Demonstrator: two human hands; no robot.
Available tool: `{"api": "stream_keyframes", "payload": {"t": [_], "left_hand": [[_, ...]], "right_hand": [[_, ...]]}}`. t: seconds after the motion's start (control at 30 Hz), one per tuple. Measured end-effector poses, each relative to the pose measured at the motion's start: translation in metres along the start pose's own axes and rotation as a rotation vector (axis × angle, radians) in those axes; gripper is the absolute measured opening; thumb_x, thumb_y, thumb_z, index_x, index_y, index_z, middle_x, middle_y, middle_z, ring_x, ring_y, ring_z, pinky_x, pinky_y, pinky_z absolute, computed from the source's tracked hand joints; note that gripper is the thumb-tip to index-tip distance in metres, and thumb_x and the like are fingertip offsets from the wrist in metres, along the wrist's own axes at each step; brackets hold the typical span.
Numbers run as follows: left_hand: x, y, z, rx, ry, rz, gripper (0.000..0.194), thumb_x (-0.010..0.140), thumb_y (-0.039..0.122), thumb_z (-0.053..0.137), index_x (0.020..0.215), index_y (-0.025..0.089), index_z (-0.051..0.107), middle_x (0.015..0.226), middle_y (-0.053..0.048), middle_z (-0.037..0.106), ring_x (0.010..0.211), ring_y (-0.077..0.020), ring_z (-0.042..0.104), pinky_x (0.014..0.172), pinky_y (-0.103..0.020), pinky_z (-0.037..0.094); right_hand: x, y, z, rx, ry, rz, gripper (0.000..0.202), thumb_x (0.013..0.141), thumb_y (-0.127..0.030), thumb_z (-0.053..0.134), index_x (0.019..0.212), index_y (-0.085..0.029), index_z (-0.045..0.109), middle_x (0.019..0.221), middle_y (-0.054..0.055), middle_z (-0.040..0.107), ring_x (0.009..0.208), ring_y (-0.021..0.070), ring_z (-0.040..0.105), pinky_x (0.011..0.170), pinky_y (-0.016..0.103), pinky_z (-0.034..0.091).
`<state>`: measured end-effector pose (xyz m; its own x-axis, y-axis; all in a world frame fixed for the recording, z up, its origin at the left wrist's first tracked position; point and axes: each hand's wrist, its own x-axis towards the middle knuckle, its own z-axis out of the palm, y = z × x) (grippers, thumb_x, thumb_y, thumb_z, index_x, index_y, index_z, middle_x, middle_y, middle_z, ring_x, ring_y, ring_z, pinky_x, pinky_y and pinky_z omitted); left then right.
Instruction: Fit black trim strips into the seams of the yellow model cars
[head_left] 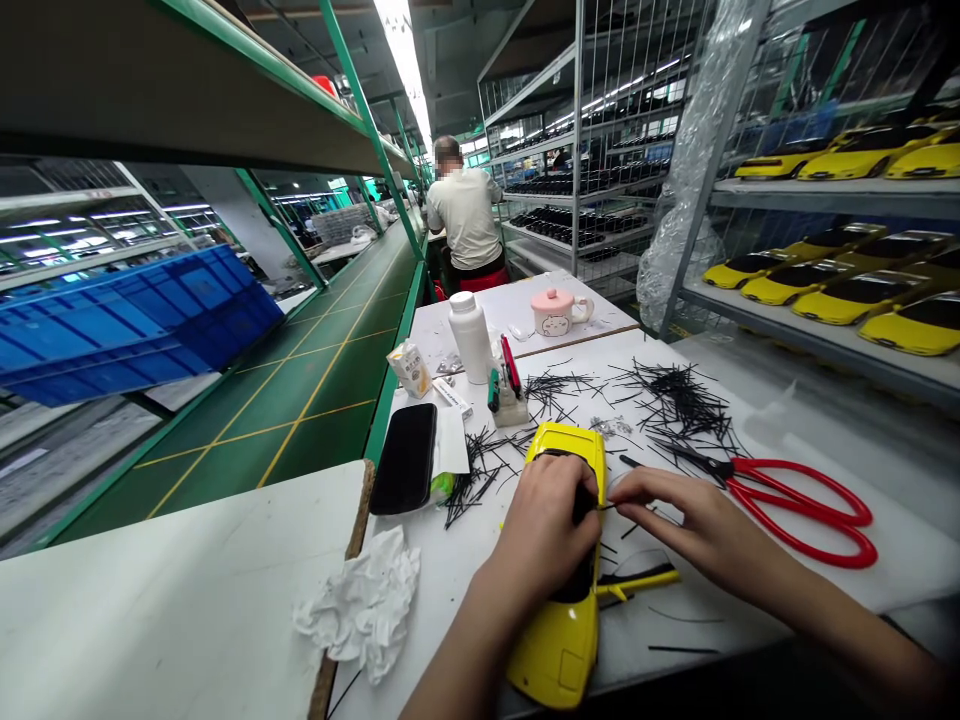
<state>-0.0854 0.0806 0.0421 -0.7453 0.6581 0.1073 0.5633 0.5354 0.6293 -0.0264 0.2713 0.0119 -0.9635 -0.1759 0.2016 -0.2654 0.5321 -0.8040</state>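
Observation:
A yellow model car point(559, 655) lies lengthwise on the white table in front of me. My left hand point(546, 515) is closed over the car's roof and holds it in place. At the car's right side, my right hand point(686, 512) pinches a thin black strip point(608, 506), whose tip meets the car's side near the window. Under the right hand rests a slim yellow-and-black part point(645, 583), beside the car. Red-handled scissors point(806, 500) lie to the right, blades toward a heap of black strips point(679, 405).
A phone point(405, 458), crumpled tissue point(367, 605), white bottle point(469, 338) and pink-lidded mug point(553, 312) stand or lie around. A green conveyor point(300, 400) runs along the left. Racks of yellow cars point(825, 285) line the right. Ahead sits a person point(469, 220), back turned.

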Motion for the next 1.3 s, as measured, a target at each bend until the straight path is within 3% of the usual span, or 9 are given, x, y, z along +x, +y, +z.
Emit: {"api": "stream_keyframes", "payload": {"t": [0.4,0.57,0.83,1.0,1.3], "left_hand": [[0.0,0.002,0.001,0.055,-0.018,-0.001,0.022,0.074,0.008,0.055,0.09,0.021,0.048,0.102,-0.005,0.059,0.099,-0.0243,0.051,0.089,-0.038,0.041],[0.0,0.002,0.003,0.069,-0.012,-0.009,0.02,0.075,0.008,0.052,0.09,0.021,0.048,0.102,-0.005,0.059,0.099,-0.0243,0.051,0.089,-0.039,0.04],[0.0,0.001,0.003,0.073,-0.01,-0.004,0.02,0.076,0.008,0.053,0.09,0.021,0.049,0.103,-0.005,0.059,0.1,-0.0242,0.051,0.088,-0.038,0.041],[0.0,0.0,0.003,0.069,-0.005,0.001,0.018,0.077,0.008,0.053,0.091,0.021,0.049,0.103,-0.005,0.059,0.1,-0.0237,0.051,0.088,-0.037,0.041],[-0.001,0.0,0.004,0.053,-0.005,-0.008,0.018,0.077,0.009,0.053,0.09,0.021,0.05,0.102,-0.005,0.058,0.099,-0.0241,0.051,0.088,-0.038,0.04]], "right_hand": [[-0.001,-0.001,0.0,0.229,-0.044,0.163,0.031,0.088,-0.05,0.064,0.092,-0.02,0.068,0.085,0.004,0.071,0.078,0.0165,0.067,0.072,0.025,0.054],[0.0,0.001,-0.001,0.381,-0.074,0.221,0.034,0.086,-0.051,0.065,0.091,-0.018,0.071,0.084,0.004,0.07,0.081,0.0172,0.067,0.074,0.026,0.054],[0.002,0.011,0.004,0.443,-0.053,0.195,0.033,0.084,-0.043,0.07,0.103,-0.017,0.063,0.098,0.006,0.066,0.092,0.0177,0.064,0.085,0.029,0.052],[0.01,0.022,0.013,0.426,-0.054,0.2,0.037,0.082,-0.048,0.07,0.099,-0.016,0.063,0.086,0.004,0.064,0.078,0.015,0.06,0.071,0.026,0.05],[0.011,0.022,0.016,0.326,-0.025,0.175,0.029,0.089,-0.046,0.063,0.091,-0.018,0.067,0.084,0.003,0.064,0.079,0.0157,0.058,0.07,0.025,0.045]]}}
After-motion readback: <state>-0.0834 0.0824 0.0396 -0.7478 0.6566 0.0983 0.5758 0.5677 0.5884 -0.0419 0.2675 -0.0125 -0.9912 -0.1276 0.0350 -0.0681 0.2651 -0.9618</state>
